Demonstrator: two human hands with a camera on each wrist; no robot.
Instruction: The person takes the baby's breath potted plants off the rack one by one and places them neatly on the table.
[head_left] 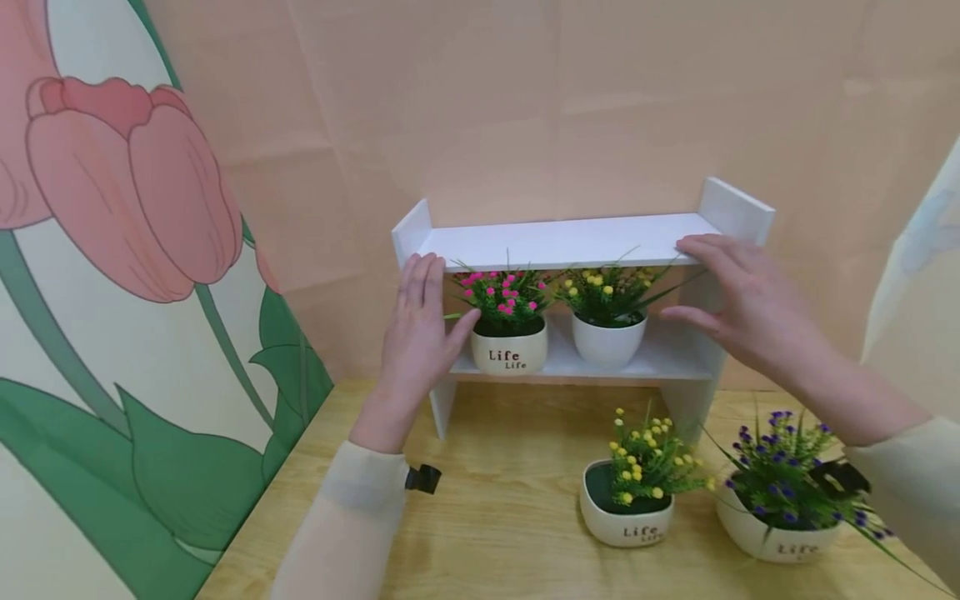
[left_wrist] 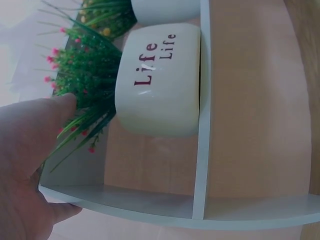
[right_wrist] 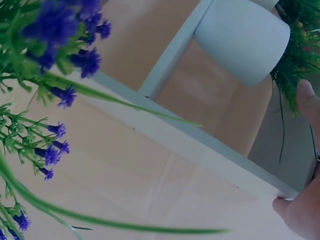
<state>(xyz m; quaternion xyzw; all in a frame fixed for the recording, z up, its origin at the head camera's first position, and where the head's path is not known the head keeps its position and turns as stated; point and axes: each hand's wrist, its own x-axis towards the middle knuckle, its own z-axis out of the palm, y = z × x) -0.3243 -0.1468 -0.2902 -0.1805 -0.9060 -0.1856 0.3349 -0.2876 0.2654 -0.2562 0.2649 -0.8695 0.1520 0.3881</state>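
Left hand: the left hand has its fingers straight and its thumb spread, fingertips at the front left corner of the shelf's top; the thumb tip is close by the pink flowers.
Right hand: the right hand has its fingers stretched over the top's front edge near the right end, thumb apart and lower, beside long grass blades.
Shelf: the white shelf stands upright at the back of the table, between the hands, its side panels rising above the top.
Middle board: it bears a "Life" pot with pink flowers on the left and a plain white pot with yellow flowers on the right.
Table pots: a "Life" pot with yellow flowers stands in front of the shelf; a "Life" pot with purple flowers is just right of it.
Sleeves: both sleeves are pale; a black piece sticks out at the left cuff.
Backdrop: creased peach cloth behind, a tulip picture at left.
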